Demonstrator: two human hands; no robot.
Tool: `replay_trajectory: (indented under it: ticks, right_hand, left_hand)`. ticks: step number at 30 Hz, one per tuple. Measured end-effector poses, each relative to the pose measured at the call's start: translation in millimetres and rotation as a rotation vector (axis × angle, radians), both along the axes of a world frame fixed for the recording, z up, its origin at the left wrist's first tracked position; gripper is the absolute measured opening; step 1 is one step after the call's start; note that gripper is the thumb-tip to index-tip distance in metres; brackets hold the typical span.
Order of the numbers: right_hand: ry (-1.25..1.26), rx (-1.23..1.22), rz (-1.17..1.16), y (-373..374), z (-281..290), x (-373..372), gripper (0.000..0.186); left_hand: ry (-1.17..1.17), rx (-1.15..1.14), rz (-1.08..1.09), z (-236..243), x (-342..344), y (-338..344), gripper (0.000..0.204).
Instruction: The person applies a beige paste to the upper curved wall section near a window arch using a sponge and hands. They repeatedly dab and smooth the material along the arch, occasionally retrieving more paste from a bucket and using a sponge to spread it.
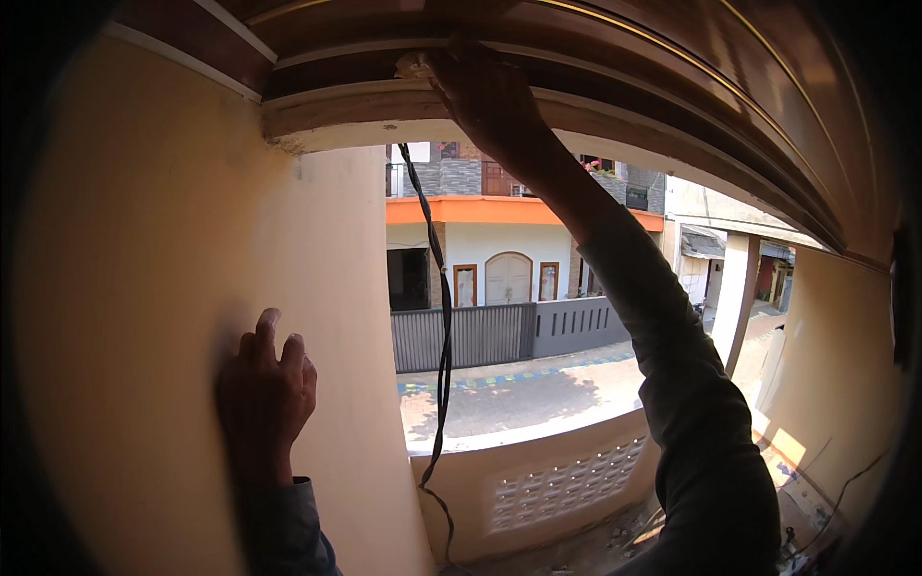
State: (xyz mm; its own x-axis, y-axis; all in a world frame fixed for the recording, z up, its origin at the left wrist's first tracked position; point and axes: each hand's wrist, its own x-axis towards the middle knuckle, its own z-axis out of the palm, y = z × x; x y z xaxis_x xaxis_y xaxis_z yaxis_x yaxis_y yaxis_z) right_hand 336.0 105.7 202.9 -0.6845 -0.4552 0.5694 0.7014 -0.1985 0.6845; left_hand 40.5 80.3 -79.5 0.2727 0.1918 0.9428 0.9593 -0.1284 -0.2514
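My right hand [488, 96] is raised to the wooden beam [336, 110] under the brown ceiling panels. Its fingers are closed around a small pale, crumpled piece [414, 65], perhaps cloth or paper, pressed against the dark strip above the beam. Part of that piece and most of the fingertips are hidden by the hand and shadow. Lower down, my left hand [269, 384] rests by the cream wall [144, 288], fingers apart and slightly bent, with nothing visible in it.
A twisted black cable [442, 326] hangs from the beam down past the opening. A low wall [461, 509] with a perforated panel [567, 485] stands below. Beyond lie a street [509, 394], a grey gate [466, 336] and a house with an orange band [499, 209].
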Motion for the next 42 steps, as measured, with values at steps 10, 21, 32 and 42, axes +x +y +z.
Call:
replay_trajectory:
  ticks: [10, 21, 32, 42]
  right_hand:
    - [0.365, -0.110, -0.013, -71, -28, 149, 0.030]
    - [0.805, 0.084, 0.219, -129, -47, 307, 0.030]
    - [0.468, -0.101, 0.541, -25, -29, 32, 0.018]
    - [0.418, 0.015, 0.235, -73, -34, 167, 0.034]
  left_hand:
    - [0.023, 0.004, -0.014, 2, -4, -9, 0.011]
    - [0.192, -0.025, -0.057, 17, 7, -20, 0.018]
    - [0.210, -0.047, -0.069, 12, 7, -11, 0.017]
    - [0.247, -0.037, -0.012, 15, 4, -18, 0.015]
